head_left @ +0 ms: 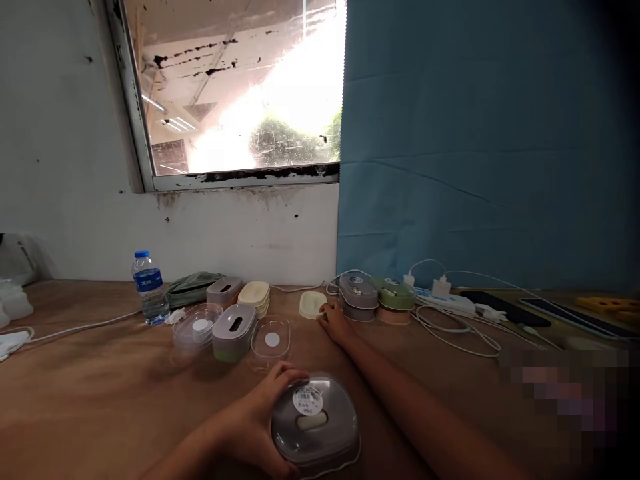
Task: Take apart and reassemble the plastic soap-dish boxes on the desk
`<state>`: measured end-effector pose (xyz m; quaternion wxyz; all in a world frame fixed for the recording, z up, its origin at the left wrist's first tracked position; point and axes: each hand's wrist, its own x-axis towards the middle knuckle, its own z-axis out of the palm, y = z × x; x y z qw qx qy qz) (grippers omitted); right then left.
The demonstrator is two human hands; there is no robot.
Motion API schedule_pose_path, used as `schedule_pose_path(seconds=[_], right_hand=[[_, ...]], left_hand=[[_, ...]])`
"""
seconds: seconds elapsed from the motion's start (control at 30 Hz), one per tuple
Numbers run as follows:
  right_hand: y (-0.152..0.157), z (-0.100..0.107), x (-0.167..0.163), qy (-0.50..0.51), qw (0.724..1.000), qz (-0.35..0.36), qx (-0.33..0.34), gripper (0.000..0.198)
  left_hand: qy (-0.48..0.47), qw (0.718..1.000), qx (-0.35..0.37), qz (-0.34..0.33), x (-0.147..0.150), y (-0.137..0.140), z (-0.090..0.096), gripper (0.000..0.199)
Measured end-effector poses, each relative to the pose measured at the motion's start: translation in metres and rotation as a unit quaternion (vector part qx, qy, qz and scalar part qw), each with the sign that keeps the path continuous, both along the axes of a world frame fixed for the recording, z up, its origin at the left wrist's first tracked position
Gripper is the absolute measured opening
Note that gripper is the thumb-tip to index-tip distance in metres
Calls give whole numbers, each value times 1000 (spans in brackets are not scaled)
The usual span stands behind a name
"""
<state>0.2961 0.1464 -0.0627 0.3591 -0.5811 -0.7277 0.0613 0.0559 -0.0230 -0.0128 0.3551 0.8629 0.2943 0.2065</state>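
My left hand [265, 413] is wrapped round the left side of a grey oval box [337, 423] near the table's front edge. A clear plastic cover lies over the box's top, with a round white label [307, 400] and a slot beneath. Farther back, my right hand [334, 321] reaches to the right edge of a cream plastic tray [313, 304], fingers bent against it. Right of that hand stand a grey box [358, 297] and a green-topped box [395, 299] with a peach base. A lilac box [235, 330] with a slotted top is to the left.
Clear plastic covers [271, 327] and a stack of cream trays [254, 297] stand left of centre. A water bottle [150, 287] and a green pouch [190, 290] are farther left. A power strip [447, 303], loose white cables and a dark phone [503, 308] lie at right.
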Motion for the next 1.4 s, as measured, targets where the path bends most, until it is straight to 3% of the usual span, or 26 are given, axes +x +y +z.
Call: schedule_pose_path(seconds=[0.27, 0.37, 0.5, 0.57, 0.63, 0.73, 0.83, 0.93, 1.0, 1.07, 1.13, 1.2, 1.27, 1.4], right_hand=[[-16, 11, -2, 83, 995, 43, 30, 26], [-47, 14, 3, 129, 987, 96, 15, 21], [-112, 13, 15, 184, 968, 168, -42, 24], [-145, 13, 22, 243, 934, 236, -112, 34], [-172, 14, 29, 276, 902, 290, -160, 61], [-194, 18, 37, 252, 904, 297, -175, 88], [-193, 20, 40, 247, 912, 277, -174, 91], [-185, 18, 41, 290, 911, 253, -146, 84], [-182, 18, 43, 295, 922, 232, -101, 75], [-184, 20, 45, 236, 952, 196, -16, 66], [-188, 22, 46, 137, 973, 160, 94, 61], [-194, 25, 47, 51, 970, 155, 182, 58], [-199, 26, 46, 3, 955, 169, 243, 54], [-202, 27, 42, -25, 946, 173, 272, 58]], left_hand=[[-90, 989, -113, -5, -6, 15, -19, 116], [-110, 983, -143, -15, -12, 20, -24, 112], [-121, 982, -146, -16, -13, 21, -22, 101], [-112, 987, -116, 2, -6, 16, -20, 94], [-110, 990, -88, 32, 7, 8, -18, 90], [-140, 985, -65, 70, 34, -5, -20, 86], [-189, 978, -22, 80, 57, -12, -23, 73], [-232, 968, -25, 91, 67, -11, -24, 66], [-266, 958, -49, 97, 69, -8, -24, 72], [-319, 940, -64, 104, 69, -5, -25, 76], [-399, 904, -106, 110, 69, -2, -25, 66], [-464, 859, -193, 99, 69, 0, -24, 47], [-479, 831, -274, 67, 68, 2, -23, 34], [-448, 837, -313, 22, 63, 3, -13, 26]])
